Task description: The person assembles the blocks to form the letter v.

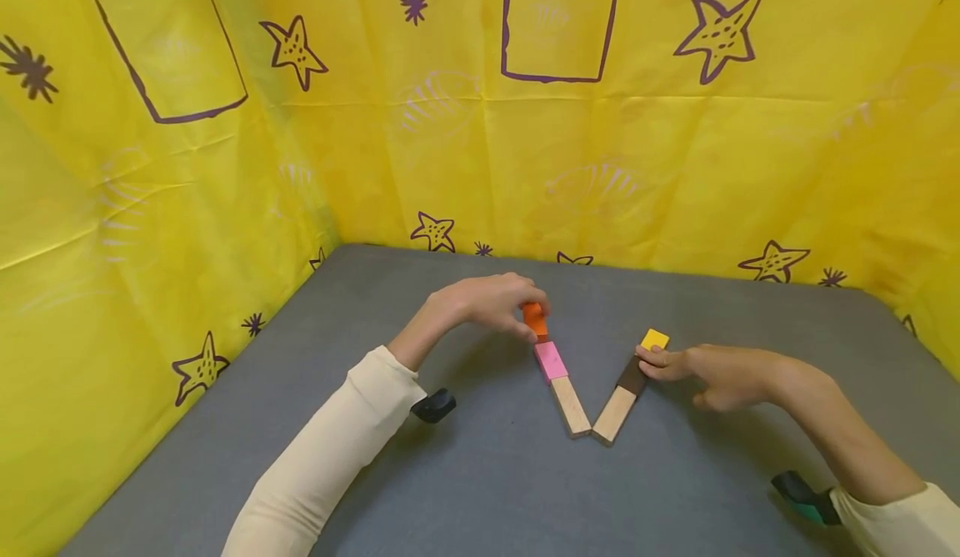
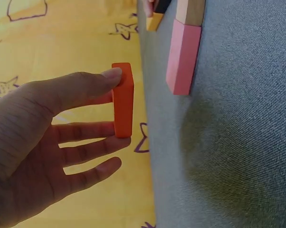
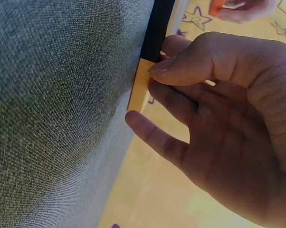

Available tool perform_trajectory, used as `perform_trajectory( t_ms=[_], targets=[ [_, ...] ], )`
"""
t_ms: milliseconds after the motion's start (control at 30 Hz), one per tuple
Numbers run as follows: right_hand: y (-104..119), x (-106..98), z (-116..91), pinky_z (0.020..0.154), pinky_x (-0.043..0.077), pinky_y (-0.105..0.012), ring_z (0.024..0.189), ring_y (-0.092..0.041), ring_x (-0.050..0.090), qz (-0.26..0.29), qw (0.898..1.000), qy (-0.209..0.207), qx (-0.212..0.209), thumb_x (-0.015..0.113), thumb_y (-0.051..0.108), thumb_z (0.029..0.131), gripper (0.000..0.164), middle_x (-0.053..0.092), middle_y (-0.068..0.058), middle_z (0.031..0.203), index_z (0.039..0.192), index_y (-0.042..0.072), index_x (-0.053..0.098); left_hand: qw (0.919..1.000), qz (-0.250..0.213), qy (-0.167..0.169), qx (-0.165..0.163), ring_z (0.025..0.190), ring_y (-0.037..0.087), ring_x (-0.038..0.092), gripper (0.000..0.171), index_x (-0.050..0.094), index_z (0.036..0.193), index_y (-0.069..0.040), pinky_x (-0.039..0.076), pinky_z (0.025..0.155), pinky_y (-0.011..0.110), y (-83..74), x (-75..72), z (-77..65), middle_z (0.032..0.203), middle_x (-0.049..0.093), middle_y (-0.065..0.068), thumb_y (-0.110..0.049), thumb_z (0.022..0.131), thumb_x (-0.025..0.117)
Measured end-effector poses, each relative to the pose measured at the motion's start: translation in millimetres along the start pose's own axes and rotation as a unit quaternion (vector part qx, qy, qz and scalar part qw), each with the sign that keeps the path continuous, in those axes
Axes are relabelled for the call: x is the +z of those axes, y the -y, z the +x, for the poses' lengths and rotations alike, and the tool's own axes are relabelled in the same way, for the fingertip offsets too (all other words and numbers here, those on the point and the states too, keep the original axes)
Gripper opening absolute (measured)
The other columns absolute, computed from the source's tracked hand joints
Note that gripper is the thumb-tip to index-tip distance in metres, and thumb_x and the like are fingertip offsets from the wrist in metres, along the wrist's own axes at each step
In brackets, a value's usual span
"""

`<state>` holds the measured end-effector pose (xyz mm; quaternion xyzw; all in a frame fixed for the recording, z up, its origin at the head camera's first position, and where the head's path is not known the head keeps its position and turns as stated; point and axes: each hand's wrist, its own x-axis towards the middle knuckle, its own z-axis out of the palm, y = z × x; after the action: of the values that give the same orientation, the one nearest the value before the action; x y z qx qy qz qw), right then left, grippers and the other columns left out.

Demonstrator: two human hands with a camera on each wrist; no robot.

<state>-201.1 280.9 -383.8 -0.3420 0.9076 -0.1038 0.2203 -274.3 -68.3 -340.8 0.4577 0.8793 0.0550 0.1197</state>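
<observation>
Between thumb and fingertips my left hand (image 1: 498, 300) pinches an orange block (image 2: 123, 102), held upright at the far end of a pink block (image 1: 552, 361). That pink block meets a plain wooden block (image 1: 572, 407) end to end. My right hand (image 1: 731, 376) lays its fingertips on a second line, near the joint of a dark brown block (image 1: 632, 378) and a yellow block (image 1: 655, 338). In the head view its thumb appears apart from the blocks. Another plain wooden block (image 1: 614, 415) continues this line, and the two wooden ends meet in a V.
A grey cloth-covered table (image 1: 480, 490) lies under everything. Yellow fabric walls (image 1: 480, 148) with purple starfish drawings rise behind and at the left. Dark wrist straps (image 1: 433, 405) show under both forearms.
</observation>
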Motion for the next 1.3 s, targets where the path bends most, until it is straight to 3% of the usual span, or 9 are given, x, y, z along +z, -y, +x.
perform_trajectory(
  t_ms=[400,1033,1167,1300],
  targets=[
    [-1,1,1,0.107,0.049,-0.037,0.149,-0.048,0.042,0.000,1.000,-0.003,0.000,0.066,-0.009,0.079,0.080,0.039,-0.017,0.167,0.155,0.011,0.050,0.9989,-0.004,0.002,-0.047,0.108,0.021,0.054,0.040,0.068,0.132,-0.013,0.047,0.092,0.032,15.1,20.5,18.8,0.122,0.067,0.007,-0.032,0.097,0.075],
    [0,2,4,0.108,0.048,-0.036,0.149,-0.048,0.042,0.007,1.000,-0.004,-0.003,0.067,-0.008,0.080,0.080,0.039,-0.016,0.168,0.156,0.011,0.050,0.9982,0.001,0.002,-0.061,0.099,0.018,0.054,0.038,0.070,0.129,-0.014,0.042,0.081,0.026,27.0,34.4,30.3,0.112,0.069,0.004,-0.034,0.097,0.074],
    [-1,2,2,0.107,0.049,-0.035,0.149,-0.048,0.042,0.000,1.000,-0.008,-0.001,0.067,-0.009,0.079,0.080,0.039,-0.017,0.167,0.155,0.010,0.050,0.9985,-0.002,-0.004,-0.054,0.099,0.018,0.055,0.036,0.070,0.130,-0.013,0.044,0.083,0.028,27.9,35.7,29.8,0.114,0.069,0.006,-0.032,0.099,0.072],
    [-3,2,1,0.107,0.049,-0.035,0.149,-0.048,0.043,-0.001,1.000,-0.009,-0.001,0.068,-0.009,0.079,0.081,0.040,-0.016,0.167,0.155,0.011,0.051,0.9987,0.003,0.003,-0.050,0.107,0.021,0.056,0.039,0.068,0.135,-0.014,0.049,0.094,0.034,30.3,35.6,27.7,0.122,0.068,0.008,-0.030,0.100,0.072]
  ],
)
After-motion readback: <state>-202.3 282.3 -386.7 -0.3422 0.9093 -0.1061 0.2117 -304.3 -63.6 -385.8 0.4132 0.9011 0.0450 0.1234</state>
